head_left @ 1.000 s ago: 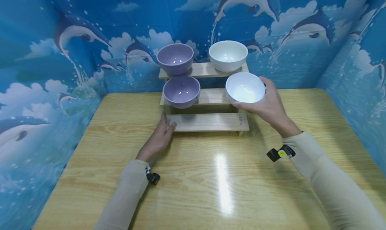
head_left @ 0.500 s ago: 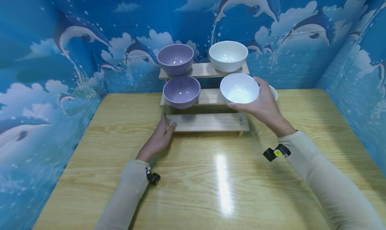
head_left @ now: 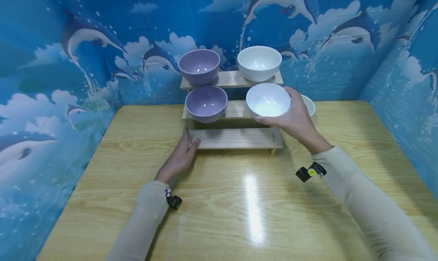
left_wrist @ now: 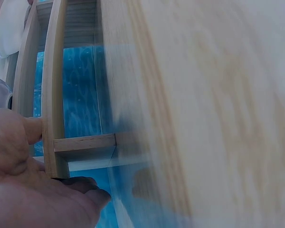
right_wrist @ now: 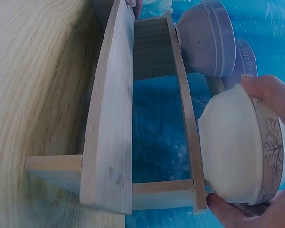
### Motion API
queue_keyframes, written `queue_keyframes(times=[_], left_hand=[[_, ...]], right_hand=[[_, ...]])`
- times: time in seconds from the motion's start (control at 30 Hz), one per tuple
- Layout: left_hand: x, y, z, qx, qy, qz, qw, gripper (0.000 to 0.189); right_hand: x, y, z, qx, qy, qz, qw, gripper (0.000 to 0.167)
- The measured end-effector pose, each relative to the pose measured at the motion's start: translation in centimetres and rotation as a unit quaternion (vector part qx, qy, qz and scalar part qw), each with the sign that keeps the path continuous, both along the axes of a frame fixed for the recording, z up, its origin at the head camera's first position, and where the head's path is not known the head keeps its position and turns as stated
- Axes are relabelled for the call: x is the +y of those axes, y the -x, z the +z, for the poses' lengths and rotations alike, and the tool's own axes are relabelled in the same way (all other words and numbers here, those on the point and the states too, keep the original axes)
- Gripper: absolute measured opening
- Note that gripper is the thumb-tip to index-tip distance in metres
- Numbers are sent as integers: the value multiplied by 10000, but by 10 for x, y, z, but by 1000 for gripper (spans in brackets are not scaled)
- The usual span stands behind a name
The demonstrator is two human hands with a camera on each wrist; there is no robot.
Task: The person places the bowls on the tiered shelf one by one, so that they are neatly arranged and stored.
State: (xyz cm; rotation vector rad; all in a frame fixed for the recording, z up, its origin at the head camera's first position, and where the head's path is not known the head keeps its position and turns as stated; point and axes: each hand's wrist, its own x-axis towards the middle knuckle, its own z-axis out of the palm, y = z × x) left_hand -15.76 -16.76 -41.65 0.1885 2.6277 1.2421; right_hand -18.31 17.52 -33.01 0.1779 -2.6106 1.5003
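My right hand grips a white bowl, thumb at the near side and fingers round the far right. The right wrist view shows a leaf pattern on this bowl, its base close against the middle step; whether it touches, I cannot tell. At the lowest step's left end, my left hand holds the three-step wooden rack, the board between thumb and fingers. A purple bowl sits on the middle step's left side. Up on the top step stand another purple bowl and a white bowl.
Partly hidden behind my right hand, another white bowl shows at the right of the rack. The rack stands on a wood-grain table. A blue dolphin-print cloth hangs behind and along both sides.
My right hand has moved the white bowl leftward along the middle step. The white bowl behind that hand has come into view. My left hand has stayed put.
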Motion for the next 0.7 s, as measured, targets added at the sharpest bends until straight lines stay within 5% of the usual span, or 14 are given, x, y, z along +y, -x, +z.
queue_keyframes(times=[0.7], left_hand=[[0,-1,1,2,19,-24,10000,79]], right_hand=[[-6,3,0,18,-10,87,10000,116]])
